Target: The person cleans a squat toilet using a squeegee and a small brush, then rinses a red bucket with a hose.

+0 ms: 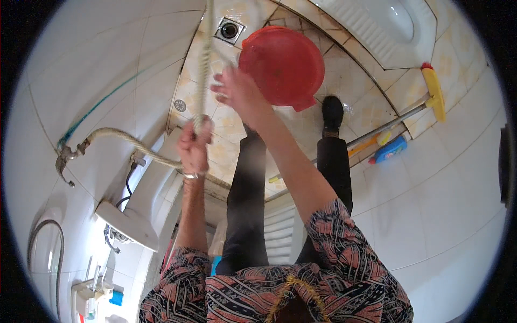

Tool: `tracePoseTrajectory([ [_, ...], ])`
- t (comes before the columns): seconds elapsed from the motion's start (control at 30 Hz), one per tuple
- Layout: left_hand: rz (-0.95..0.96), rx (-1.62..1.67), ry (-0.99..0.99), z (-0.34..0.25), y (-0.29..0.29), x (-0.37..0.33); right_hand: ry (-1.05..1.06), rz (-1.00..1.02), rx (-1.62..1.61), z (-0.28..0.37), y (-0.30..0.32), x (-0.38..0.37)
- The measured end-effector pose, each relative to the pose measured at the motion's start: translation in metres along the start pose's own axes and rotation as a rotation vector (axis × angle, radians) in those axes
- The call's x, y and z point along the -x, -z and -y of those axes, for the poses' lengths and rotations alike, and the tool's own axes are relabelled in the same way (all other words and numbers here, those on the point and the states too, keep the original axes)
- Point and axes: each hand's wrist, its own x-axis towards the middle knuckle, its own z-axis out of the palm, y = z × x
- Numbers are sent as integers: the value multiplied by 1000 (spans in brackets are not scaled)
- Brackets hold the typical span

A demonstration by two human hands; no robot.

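Note:
A ribbed cream hose (pixel 205 64) runs upward out of my left hand (pixel 194 146), whose fingers are wrapped round it. Another stretch of ribbed hose leads from the wall tap (pixel 65 156) at the left toward that same hand. My right hand (pixel 236 90) is just right of the hose, its fingers apart and slightly blurred, with nothing seen in them. Beyond the right hand a round red basin (pixel 281 64) rests on the tiled floor; its inside looks plain red. Where the hose ends is out of the picture.
A square floor drain (pixel 229 30) lies left of the basin, and a small round drain (pixel 180 105) nearer the wall. A white squat toilet (pixel 396 27) is at the far right. A yellow-headed floor tool (pixel 434 94) and a blue bottle (pixel 391 149) lie along the right wall. A white washbasin (pixel 129 223) stands left.

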Motion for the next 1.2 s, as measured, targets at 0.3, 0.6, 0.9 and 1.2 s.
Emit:
tracePoseTrajectory([
  [0.3,480,-345,-412,-30,2,47,410,38,-287,101,58,-19],
  [0.6,273,-859,-773,-15,19,56,521,-565,-21,145,165,68],
  [0.9,-441,-1493,-806,-95,224,52,276,-532,-45,42,121,135],
  [1.2,-7,-1622,-753,-119,297,-10,-131,-325,-118,-46,86,133],
])
